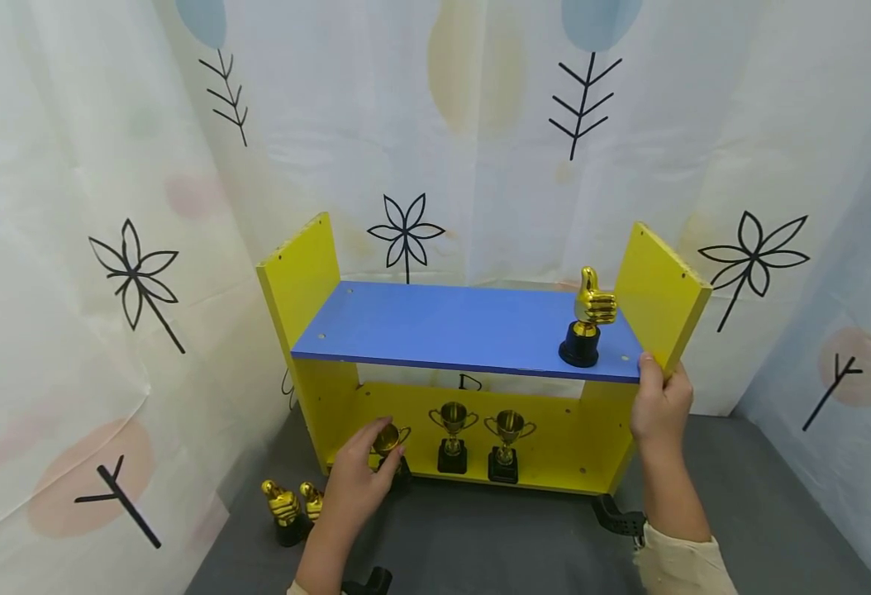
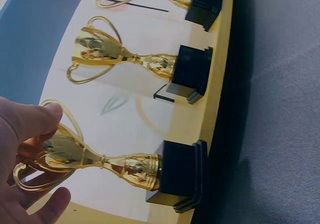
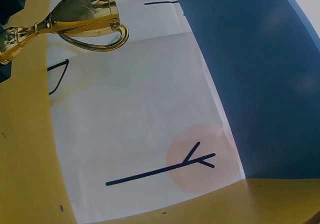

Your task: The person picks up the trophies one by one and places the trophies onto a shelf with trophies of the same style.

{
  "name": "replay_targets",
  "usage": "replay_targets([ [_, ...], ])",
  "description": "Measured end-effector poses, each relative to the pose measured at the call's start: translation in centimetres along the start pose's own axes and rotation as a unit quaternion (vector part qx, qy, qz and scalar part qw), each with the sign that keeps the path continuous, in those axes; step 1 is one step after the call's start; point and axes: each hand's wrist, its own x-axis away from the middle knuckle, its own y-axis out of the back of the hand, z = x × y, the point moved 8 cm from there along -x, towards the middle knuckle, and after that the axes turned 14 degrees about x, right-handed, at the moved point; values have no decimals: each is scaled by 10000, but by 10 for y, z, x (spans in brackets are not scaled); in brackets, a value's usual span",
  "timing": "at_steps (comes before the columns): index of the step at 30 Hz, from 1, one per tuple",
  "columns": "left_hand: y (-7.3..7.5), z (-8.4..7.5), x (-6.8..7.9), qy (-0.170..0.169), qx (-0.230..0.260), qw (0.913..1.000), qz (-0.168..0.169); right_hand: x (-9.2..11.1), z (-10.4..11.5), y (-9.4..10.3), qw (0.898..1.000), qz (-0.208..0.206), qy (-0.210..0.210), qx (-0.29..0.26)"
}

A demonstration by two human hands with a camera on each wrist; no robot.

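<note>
With fingers and thumb around its cup, my left hand (image 1: 361,469) grips a gold trophy cup (image 2: 100,159) by the top. The trophy's black base (image 2: 180,174) stands at the front left of the yellow lower shelf (image 1: 547,475). To its right on that shelf are two more gold trophy cups, a middle one (image 1: 453,420) and a right one (image 1: 508,428). My right hand (image 1: 661,405) holds the lower front edge of the rack's yellow right side panel (image 1: 662,289), thumb near the blue shelf's corner. A gold thumbs-up trophy (image 1: 590,318) stands on the blue upper shelf (image 1: 435,326), at its right end.
Two thumbs-up trophies (image 1: 283,508) stand on the grey tabletop (image 1: 480,545), left of the rack and beside my left forearm. The yellow left side panel (image 1: 297,281) rises above the blue shelf. A patterned white curtain (image 1: 480,165) hangs behind and at both sides.
</note>
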Motion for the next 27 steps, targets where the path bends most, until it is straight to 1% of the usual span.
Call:
replay_targets([
  [7, -1, 2, -1, -84, -126, 9998, -144, 0, 1, -3, 9998, 157, -98, 20],
  [15, -4, 5, -1, -238, -161, 9992, -274, -1, 1, -1, 10000, 34, -39, 50],
  [19, -5, 5, -2, -214, -121, 9992, -300, -1, 0, 0, 10000, -13, 9, 34],
  [23, -5, 6, -3, -130, -97, 9993, -324, -1, -1, -1, 10000, 2, -24, 50],
  [27, -5, 5, -3, -128, -124, 9992, -344, -1, -1, -2, 10000, 21, -47, 77],
])
